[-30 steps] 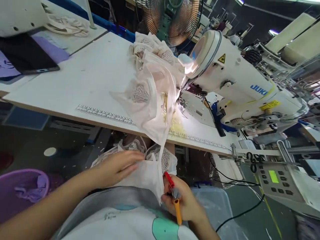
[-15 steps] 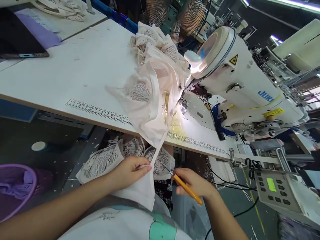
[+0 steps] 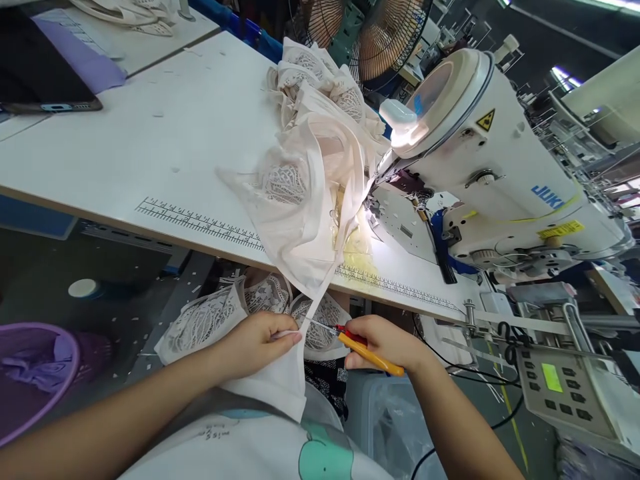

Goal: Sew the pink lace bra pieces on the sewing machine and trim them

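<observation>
My left hand (image 3: pixel 263 347) pinches the edge of a pale bra (image 3: pixel 295 233), just below the table edge. A narrow strap-like strip (image 3: pixel 316 303) of it stretches from my fingers up to the part on the table. In my right hand (image 3: pixel 383 343) are scissors with orange and red handles (image 3: pixel 367 350). Their blades point left and touch or cross the strip close to my left fingertips; I cannot tell whether they are closed. Lace cups (image 3: pixel 213 320) rest on my lap beneath. The bra's upper part lies beside the needle area of the sewing machine (image 3: pixel 480 160).
More lace bras (image 3: pixel 320 80) are heaped behind on the white table (image 3: pixel 200 133). A phone (image 3: pixel 45 73) lies at the far left. A fan (image 3: pixel 380 40) stands behind. A control panel (image 3: pixel 560 387) juts out at the right, and a purple basket (image 3: pixel 75 367) stands on the floor.
My right hand has raised the scissors slightly and turned them flatter, bringing the blades left onto the strip. My left hand keeps its pinch. The view has shifted slightly.
</observation>
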`<state>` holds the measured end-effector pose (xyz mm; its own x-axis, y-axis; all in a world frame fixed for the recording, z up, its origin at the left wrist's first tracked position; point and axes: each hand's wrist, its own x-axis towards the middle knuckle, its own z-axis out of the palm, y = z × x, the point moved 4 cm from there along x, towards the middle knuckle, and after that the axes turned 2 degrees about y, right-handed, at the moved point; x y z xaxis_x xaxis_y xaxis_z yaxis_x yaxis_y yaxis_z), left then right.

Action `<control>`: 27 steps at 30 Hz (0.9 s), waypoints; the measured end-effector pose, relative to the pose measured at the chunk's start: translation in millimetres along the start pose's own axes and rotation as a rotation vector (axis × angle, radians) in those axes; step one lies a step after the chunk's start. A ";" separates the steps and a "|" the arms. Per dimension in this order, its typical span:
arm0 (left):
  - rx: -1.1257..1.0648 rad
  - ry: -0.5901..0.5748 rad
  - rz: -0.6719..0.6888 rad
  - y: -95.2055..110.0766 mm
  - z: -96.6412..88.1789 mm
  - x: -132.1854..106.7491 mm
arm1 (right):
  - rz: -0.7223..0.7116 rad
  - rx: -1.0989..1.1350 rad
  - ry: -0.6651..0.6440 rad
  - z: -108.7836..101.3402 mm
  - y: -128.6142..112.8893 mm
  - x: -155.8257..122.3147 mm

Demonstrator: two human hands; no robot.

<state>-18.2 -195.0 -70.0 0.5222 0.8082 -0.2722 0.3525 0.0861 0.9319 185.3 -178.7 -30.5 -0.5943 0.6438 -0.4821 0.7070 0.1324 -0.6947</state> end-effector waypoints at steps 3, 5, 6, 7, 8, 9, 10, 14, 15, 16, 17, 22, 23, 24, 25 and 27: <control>0.008 -0.010 0.009 0.2 -1.5 -0.4 | 0.014 0.085 0.063 -2.5 4.0 -2.8; 0.025 -0.007 0.028 2.9 -2.6 -1.8 | 0.014 0.170 0.134 -2.7 5.9 -5.2; 0.033 0.015 0.049 5.4 -3.6 -2.5 | 0.009 0.221 0.177 -1.4 6.2 -5.8; 0.040 0.050 0.080 8.7 -4.6 -3.1 | 0.000 0.275 0.221 1.4 6.0 -5.8; 0.050 0.096 0.125 12.6 -5.7 -3.5 | -0.014 0.336 0.268 5.9 5.5 -4.7; 0.065 0.148 0.183 17.0 -6.4 -3.6 | -0.029 0.404 0.317 11.8 4.8 -2.4; 0.080 0.199 0.254 21.8 -6.5 -3.5 | -0.044 0.478 0.360 19.1 3.9 1.1; 0.168 0.319 0.572 40.4 -2.0 -0.9 | -0.095 0.771 0.461 48.9 2.5 20.0; 0.185 0.321 0.636 44.4 -0.4 0.1 | -0.108 0.833 0.470 53.5 2.9 22.8; 0.197 0.311 0.690 48.2 1.0 1.0 | -0.122 0.890 0.475 56.5 3.5 23.5; 0.207 0.289 0.727 51.6 2.5 2.1 | -0.136 0.941 0.477 57.9 4.4 22.2; 0.181 0.169 0.701 59.8 8.0 6.6 | -0.184 1.100 0.471 53.8 7.5 -0.5; 0.170 0.166 0.678 59.6 8.9 7.0 | -0.191 1.117 0.470 52.5 7.1 -4.3; 0.159 0.168 0.660 59.3 9.8 7.0 | -0.191 1.127 0.467 51.4 6.3 -6.9; 0.152 0.172 0.646 59.1 10.6 6.9 | -0.184 1.129 0.464 50.6 5.3 -8.5; 0.150 0.178 0.636 59.6 12.2 6.1 | -0.150 1.117 0.463 49.5 2.8 -9.3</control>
<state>15.5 -192.0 -19.0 0.5327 0.7593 0.3738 0.1294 -0.5096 0.8506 173.9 -221.6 -54.3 -0.2873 0.9161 -0.2797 -0.2115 -0.3455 -0.9143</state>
